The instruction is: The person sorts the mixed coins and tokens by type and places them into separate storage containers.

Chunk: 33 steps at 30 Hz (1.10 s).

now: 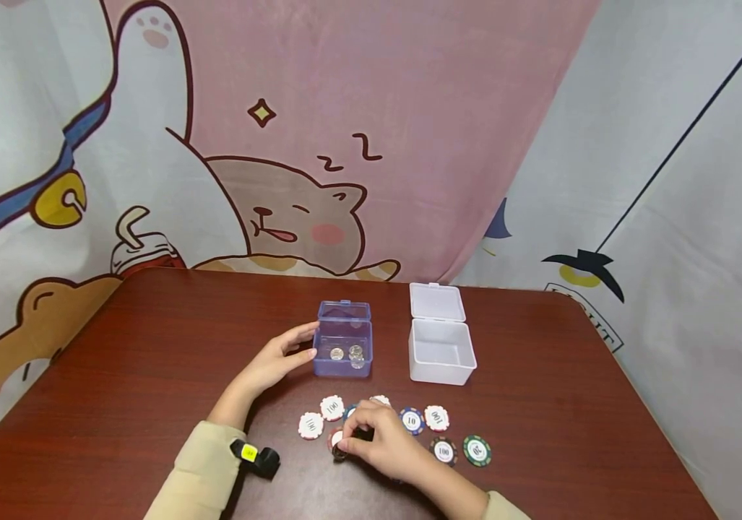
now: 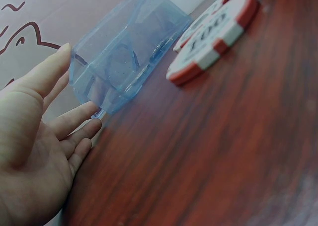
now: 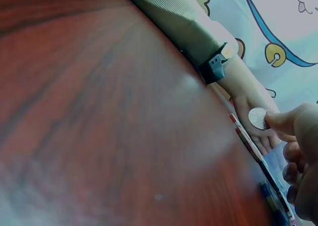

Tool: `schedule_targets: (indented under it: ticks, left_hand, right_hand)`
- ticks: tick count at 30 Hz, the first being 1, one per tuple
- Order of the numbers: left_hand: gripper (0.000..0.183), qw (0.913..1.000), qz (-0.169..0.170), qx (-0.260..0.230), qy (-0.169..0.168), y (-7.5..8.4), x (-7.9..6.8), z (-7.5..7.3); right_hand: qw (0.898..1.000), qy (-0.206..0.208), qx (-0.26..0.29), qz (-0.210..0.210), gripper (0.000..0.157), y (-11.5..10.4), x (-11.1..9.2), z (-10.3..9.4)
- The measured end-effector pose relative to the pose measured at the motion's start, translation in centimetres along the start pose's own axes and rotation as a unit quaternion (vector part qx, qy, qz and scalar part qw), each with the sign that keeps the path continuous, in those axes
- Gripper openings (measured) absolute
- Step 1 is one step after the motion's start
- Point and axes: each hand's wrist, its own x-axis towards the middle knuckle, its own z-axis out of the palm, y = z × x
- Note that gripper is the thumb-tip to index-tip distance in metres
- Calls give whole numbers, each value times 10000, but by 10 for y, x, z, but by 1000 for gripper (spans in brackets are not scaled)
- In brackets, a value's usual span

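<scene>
A translucent blue box point(image 1: 342, 370) stands on the table with its lid raised and several silver coins point(image 1: 337, 354) inside. Against its left side rests my left hand point(image 1: 272, 365), fingers loosely extended, thumb by the front corner. My right hand point(image 1: 385, 442) hovers low among the poker chips in front of the box. Between thumb and finger it pinches a coin point(image 3: 257, 118), which looks silver in the right wrist view and dark in the head view. A red-and-white chip point(image 1: 336, 438) lies partly hidden behind those fingertips.
Several poker chips lie around the right hand, among them a white chip point(image 1: 311, 425), a blue chip point(image 1: 412, 420), a black chip point(image 1: 443, 451) and a green chip point(image 1: 477, 450). Right of the blue box stands a white box point(image 1: 442, 372), lid raised. A patterned cloth hangs behind.
</scene>
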Motion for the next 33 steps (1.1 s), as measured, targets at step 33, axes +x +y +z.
schedule_targets:
  ticks: [33]
  left_hand:
    - [53, 10000, -27, -25, -20, 0, 0, 0]
  right_hand:
    - [9753, 1699, 1068, 925, 12, -16, 46, -35]
